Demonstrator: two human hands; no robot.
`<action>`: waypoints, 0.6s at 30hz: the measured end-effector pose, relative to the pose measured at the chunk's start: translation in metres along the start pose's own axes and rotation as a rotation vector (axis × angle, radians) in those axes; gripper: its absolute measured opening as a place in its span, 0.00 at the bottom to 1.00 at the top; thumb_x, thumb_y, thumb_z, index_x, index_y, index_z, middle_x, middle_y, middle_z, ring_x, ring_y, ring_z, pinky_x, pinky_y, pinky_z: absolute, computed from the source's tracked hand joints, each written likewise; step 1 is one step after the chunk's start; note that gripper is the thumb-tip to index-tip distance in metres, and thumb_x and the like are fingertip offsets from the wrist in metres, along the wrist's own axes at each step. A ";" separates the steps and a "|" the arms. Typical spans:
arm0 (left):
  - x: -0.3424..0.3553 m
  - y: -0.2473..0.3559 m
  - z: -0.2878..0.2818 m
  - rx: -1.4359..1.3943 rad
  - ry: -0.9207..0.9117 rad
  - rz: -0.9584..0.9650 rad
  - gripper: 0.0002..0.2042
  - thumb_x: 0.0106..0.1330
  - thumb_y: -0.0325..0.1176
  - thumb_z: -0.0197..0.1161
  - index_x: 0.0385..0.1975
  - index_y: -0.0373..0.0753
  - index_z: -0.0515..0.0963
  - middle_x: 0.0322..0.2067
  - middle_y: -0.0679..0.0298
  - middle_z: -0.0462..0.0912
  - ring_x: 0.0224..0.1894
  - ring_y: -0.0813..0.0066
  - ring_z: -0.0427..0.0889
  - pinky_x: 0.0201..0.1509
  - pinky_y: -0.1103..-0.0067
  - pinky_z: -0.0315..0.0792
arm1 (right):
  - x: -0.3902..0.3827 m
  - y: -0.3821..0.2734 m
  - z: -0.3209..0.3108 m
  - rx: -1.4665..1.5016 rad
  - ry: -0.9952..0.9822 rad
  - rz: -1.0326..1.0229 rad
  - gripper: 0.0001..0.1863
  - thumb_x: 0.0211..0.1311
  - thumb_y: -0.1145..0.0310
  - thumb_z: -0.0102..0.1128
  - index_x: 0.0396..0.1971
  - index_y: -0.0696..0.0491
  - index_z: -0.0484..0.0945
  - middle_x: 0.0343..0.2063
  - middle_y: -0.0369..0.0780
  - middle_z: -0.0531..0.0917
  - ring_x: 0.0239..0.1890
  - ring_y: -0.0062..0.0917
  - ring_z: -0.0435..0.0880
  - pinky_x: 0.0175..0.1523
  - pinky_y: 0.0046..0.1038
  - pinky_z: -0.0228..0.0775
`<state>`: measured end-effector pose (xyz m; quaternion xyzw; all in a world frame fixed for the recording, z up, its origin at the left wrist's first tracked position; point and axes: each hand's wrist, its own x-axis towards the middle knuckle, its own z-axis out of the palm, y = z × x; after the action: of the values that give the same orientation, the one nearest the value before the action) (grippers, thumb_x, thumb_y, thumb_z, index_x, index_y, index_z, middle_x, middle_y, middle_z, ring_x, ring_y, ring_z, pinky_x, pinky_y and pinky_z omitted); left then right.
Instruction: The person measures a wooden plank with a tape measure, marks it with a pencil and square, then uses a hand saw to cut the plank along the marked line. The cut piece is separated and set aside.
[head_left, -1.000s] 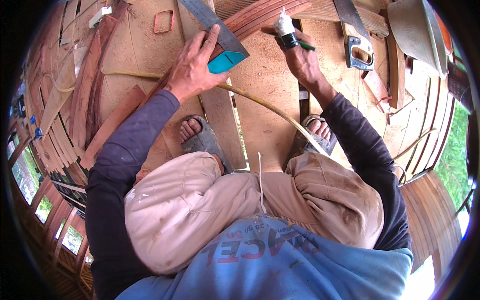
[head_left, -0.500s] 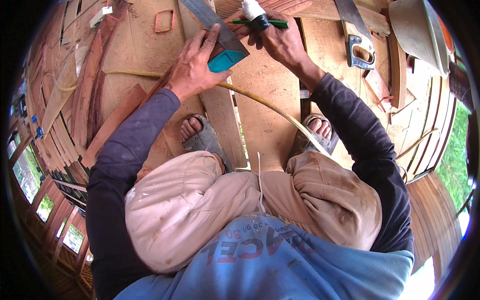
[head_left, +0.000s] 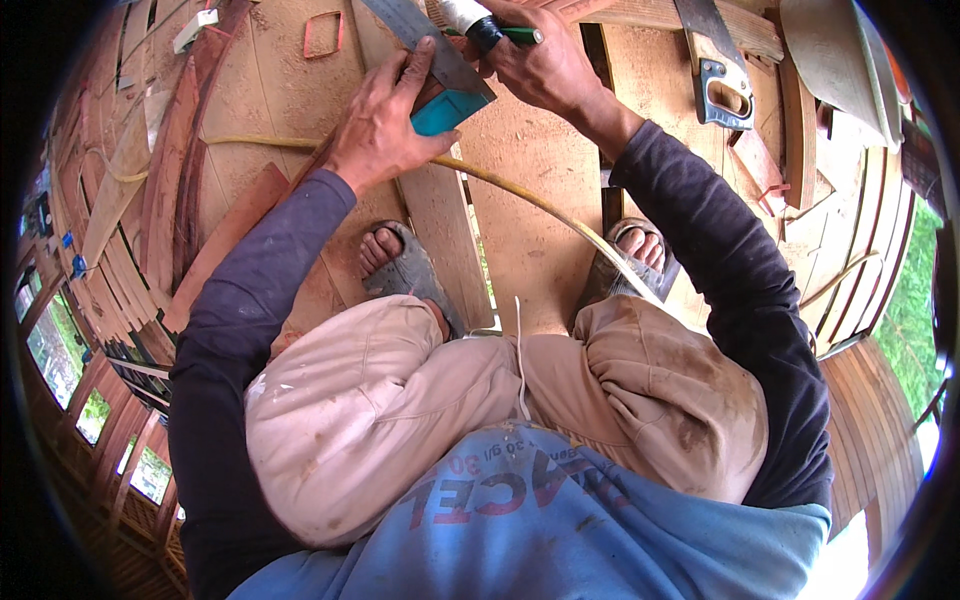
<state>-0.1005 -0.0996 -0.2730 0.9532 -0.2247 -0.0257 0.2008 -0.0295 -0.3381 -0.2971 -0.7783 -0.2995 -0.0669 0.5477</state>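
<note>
My left hand (head_left: 380, 128) is closed on a try square with a grey metal blade (head_left: 462, 76) and a teal handle (head_left: 446, 113). Its thumb lies along the near side of the handle, and the square rests on a reddish wood strip, mostly hidden. Beyond the blade, my right hand (head_left: 553, 66) grips a green pencil (head_left: 524, 36), whose tip I cannot make out. A white wrapping (head_left: 464, 13) with a black band (head_left: 486, 35) sits around what looks like a finger of that hand, close to the blade.
A handsaw (head_left: 722, 75) lies at the far right, near a pale tub (head_left: 845, 60). A yellowish hose (head_left: 520, 192) crosses the plank floor (head_left: 540, 240) between my sandalled feet and hands. Reddish boards (head_left: 235, 240) and a red rectangular loop (head_left: 322, 36) lie at left.
My right hand has moved left and slightly farther away with the pencil, nearer the square's blade. My left hand keeps its hold on the square, almost unmoved.
</note>
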 end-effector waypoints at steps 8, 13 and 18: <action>-0.002 0.002 -0.006 -0.004 -0.046 -0.038 0.55 0.49 0.44 0.79 0.78 0.43 0.53 0.63 0.44 0.69 0.62 0.40 0.74 0.65 0.57 0.72 | -0.007 -0.037 -0.021 -0.029 -0.173 0.019 0.18 0.65 0.66 0.61 0.51 0.58 0.80 0.31 0.50 0.86 0.31 0.43 0.86 0.35 0.39 0.79; 0.001 0.002 0.002 -0.042 -0.009 0.018 0.54 0.50 0.44 0.79 0.77 0.42 0.54 0.62 0.45 0.69 0.61 0.41 0.73 0.66 0.59 0.71 | -0.083 -0.004 -0.024 -0.208 -0.313 0.091 0.16 0.61 0.71 0.61 0.48 0.58 0.82 0.29 0.48 0.86 0.28 0.41 0.86 0.33 0.41 0.78; -0.002 -0.004 -0.002 -0.037 -0.012 -0.008 0.55 0.50 0.44 0.79 0.78 0.43 0.52 0.64 0.45 0.69 0.63 0.41 0.73 0.66 0.59 0.71 | -0.073 -0.033 -0.025 0.463 -0.214 0.920 0.17 0.73 0.66 0.53 0.55 0.57 0.80 0.34 0.39 0.88 0.28 0.22 0.84 0.31 0.26 0.77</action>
<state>-0.1008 -0.0948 -0.2724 0.9500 -0.2219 -0.0365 0.2169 -0.1005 -0.3817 -0.2923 -0.6903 0.0121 0.3284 0.6446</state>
